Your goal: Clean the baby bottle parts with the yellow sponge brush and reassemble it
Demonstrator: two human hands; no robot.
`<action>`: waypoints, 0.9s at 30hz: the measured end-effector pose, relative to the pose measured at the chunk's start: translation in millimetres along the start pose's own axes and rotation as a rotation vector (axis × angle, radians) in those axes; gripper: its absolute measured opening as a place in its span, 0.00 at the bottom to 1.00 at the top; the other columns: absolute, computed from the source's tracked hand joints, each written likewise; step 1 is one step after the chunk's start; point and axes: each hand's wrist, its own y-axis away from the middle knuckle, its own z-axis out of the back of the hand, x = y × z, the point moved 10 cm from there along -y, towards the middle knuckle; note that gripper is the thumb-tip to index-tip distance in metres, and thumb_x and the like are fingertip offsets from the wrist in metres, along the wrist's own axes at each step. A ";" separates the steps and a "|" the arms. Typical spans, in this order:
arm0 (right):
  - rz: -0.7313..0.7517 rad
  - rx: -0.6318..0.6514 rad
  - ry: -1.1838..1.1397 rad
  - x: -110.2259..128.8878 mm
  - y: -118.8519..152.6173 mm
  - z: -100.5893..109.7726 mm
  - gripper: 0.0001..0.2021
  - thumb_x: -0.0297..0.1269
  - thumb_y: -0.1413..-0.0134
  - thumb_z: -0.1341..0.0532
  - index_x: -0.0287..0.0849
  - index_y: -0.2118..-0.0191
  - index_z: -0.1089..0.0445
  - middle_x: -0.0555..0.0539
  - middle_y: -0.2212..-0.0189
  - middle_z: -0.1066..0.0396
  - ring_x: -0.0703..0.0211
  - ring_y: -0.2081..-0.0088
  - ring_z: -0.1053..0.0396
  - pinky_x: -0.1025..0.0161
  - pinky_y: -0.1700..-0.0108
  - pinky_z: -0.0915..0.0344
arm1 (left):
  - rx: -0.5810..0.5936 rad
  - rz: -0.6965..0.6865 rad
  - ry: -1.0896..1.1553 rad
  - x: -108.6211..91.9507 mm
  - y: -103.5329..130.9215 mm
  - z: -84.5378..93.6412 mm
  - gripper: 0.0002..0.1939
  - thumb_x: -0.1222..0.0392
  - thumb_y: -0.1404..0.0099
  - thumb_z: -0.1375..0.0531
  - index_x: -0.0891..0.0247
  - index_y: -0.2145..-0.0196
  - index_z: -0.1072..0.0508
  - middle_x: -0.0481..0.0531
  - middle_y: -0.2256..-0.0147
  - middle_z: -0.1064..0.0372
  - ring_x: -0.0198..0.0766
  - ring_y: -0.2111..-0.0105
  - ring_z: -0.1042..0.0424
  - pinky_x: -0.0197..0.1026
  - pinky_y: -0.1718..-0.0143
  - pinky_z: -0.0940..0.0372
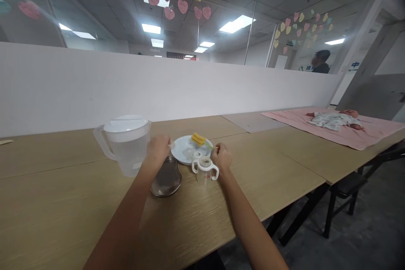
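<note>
My right hand (222, 158) is closed around the thin green handle of a sponge brush (198, 138), whose yellow head is over the white plate (179, 158). To the left of the plate my left hand (160, 147) is closed, with a small whitish piece at its fingertips that I cannot make out. Small clear and white parts lie in the plate. In front of it stands an uncapped baby bottle (205, 173) with two white handles. A metal kidney dish (166, 179) sits below my left hand, and a lidded plastic pitcher (129, 145) stands left of it.
A pink cloth (363, 135) covers the table's right end, with a baby doll (332, 120) in patterned clothes lying on it. A black stool (348, 185) stands under the right edge. Behind the low white wall (190, 88) and glass, a person (321, 62) is visible.
</note>
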 end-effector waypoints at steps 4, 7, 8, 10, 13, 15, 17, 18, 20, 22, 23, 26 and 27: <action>0.026 0.009 -0.016 1.6 -0.1 -1.1 0.07 0.29 0.51 0.47 0.39 0.70 0.31 0.47 0.70 0.31 0.65 0.75 0.42 0.65 0.73 0.57 | 0.130 0.073 -0.152 18.9 1.5 -14.7 0.15 0.73 0.64 0.36 0.62 0.92 0.39 0.55 0.83 0.39 0.57 0.61 0.31 0.49 0.58 0.41; 0.039 -0.003 -0.061 1.9 -0.2 -1.0 0.08 0.28 0.52 0.47 0.39 0.68 0.31 0.46 0.69 0.32 0.64 0.73 0.40 0.66 0.72 0.53 | 0.222 0.115 -0.315 29.6 5.7 -24.2 0.11 0.72 0.61 0.37 0.64 0.90 0.35 0.59 0.80 0.33 0.58 0.60 0.30 0.52 0.58 0.40; 0.046 -0.005 -0.084 2.1 -0.3 -1.4 0.09 0.28 0.52 0.48 0.39 0.68 0.31 0.46 0.69 0.32 0.63 0.72 0.39 0.66 0.72 0.52 | 0.255 0.124 -0.377 32.1 7.7 -26.9 0.08 0.72 0.60 0.37 0.65 0.88 0.33 0.62 0.78 0.31 0.59 0.60 0.30 0.53 0.58 0.39; 0.064 -0.007 -0.137 2.6 -0.6 -2.5 0.10 0.27 0.53 0.48 0.39 0.67 0.31 0.45 0.68 0.31 0.62 0.71 0.38 0.66 0.70 0.49 | 0.315 0.130 -0.505 35.1 11.9 -31.2 0.04 0.72 0.57 0.39 0.67 0.83 0.29 0.67 0.72 0.28 0.59 0.58 0.30 0.53 0.58 0.38; 0.075 -0.020 -0.221 1.7 -2.0 -2.9 0.10 0.28 0.53 0.49 0.39 0.68 0.31 0.44 0.68 0.31 0.59 0.69 0.37 0.65 0.68 0.45 | 0.389 0.123 -0.671 36.1 17.0 -35.4 0.07 0.74 0.54 0.41 0.69 0.75 0.25 0.70 0.65 0.28 0.58 0.56 0.30 0.51 0.59 0.37; 0.080 -0.026 -0.294 1.2 -3.2 -2.9 0.10 0.29 0.53 0.49 0.39 0.68 0.32 0.44 0.69 0.31 0.59 0.69 0.36 0.64 0.66 0.42 | 0.436 0.115 -0.750 34.9 19.7 -37.7 0.09 0.74 0.53 0.41 0.69 0.73 0.24 0.70 0.63 0.28 0.57 0.57 0.30 0.49 0.60 0.36; 0.068 -0.024 -0.390 0.2 -4.5 -2.9 0.09 0.31 0.52 0.48 0.39 0.69 0.32 0.44 0.70 0.31 0.59 0.69 0.35 0.63 0.65 0.40 | 0.480 0.100 -0.809 31.4 22.2 -39.9 0.10 0.74 0.53 0.41 0.70 0.71 0.24 0.70 0.62 0.27 0.57 0.58 0.29 0.48 0.61 0.35; 0.052 -0.028 -0.440 -1.0 -5.1 -2.3 0.08 0.33 0.52 0.48 0.39 0.69 0.32 0.45 0.71 0.31 0.59 0.69 0.35 0.63 0.65 0.40 | 0.500 0.089 -0.829 28.5 23.4 -41.0 0.11 0.73 0.53 0.40 0.70 0.70 0.24 0.70 0.62 0.27 0.57 0.58 0.29 0.47 0.62 0.35; 0.006 -0.052 -0.529 -4.5 -6.1 0.6 0.08 0.35 0.52 0.46 0.39 0.68 0.32 0.45 0.71 0.31 0.59 0.70 0.34 0.63 0.65 0.38 | 0.532 0.058 -0.853 20.9 25.9 -43.3 0.11 0.70 0.51 0.40 0.70 0.67 0.24 0.70 0.61 0.28 0.57 0.59 0.28 0.46 0.63 0.35; -0.042 -0.085 -0.594 -8.2 -6.6 4.2 0.09 0.38 0.52 0.44 0.39 0.68 0.32 0.46 0.72 0.31 0.60 0.70 0.33 0.62 0.65 0.37 | 0.561 0.013 -0.856 11.5 28.8 -47.1 0.12 0.65 0.48 0.40 0.69 0.64 0.24 0.68 0.59 0.28 0.55 0.60 0.28 0.45 0.64 0.34; -0.064 -0.098 -0.624 -9.9 -6.7 5.5 0.09 0.38 0.52 0.44 0.39 0.67 0.32 0.47 0.72 0.31 0.60 0.70 0.33 0.62 0.65 0.36 | 0.575 -0.013 -0.852 6.6 30.5 -49.8 0.12 0.63 0.47 0.40 0.68 0.64 0.24 0.67 0.59 0.28 0.54 0.60 0.28 0.45 0.64 0.34; -0.125 -0.125 -0.713 -14.3 -6.5 7.5 0.11 0.41 0.54 0.41 0.40 0.66 0.32 0.48 0.73 0.31 0.61 0.71 0.33 0.63 0.66 0.35 | 0.599 -0.092 -0.830 -6.9 35.1 -60.7 0.13 0.58 0.43 0.42 0.66 0.63 0.25 0.65 0.60 0.27 0.50 0.61 0.27 0.43 0.64 0.35; -0.139 -0.131 -0.740 -15.2 -6.5 7.9 0.12 0.41 0.55 0.40 0.40 0.66 0.32 0.48 0.73 0.30 0.61 0.71 0.33 0.63 0.66 0.35 | 0.593 -0.113 -0.827 -10.7 36.0 -64.3 0.13 0.57 0.42 0.43 0.66 0.63 0.25 0.65 0.60 0.27 0.50 0.61 0.27 0.42 0.64 0.35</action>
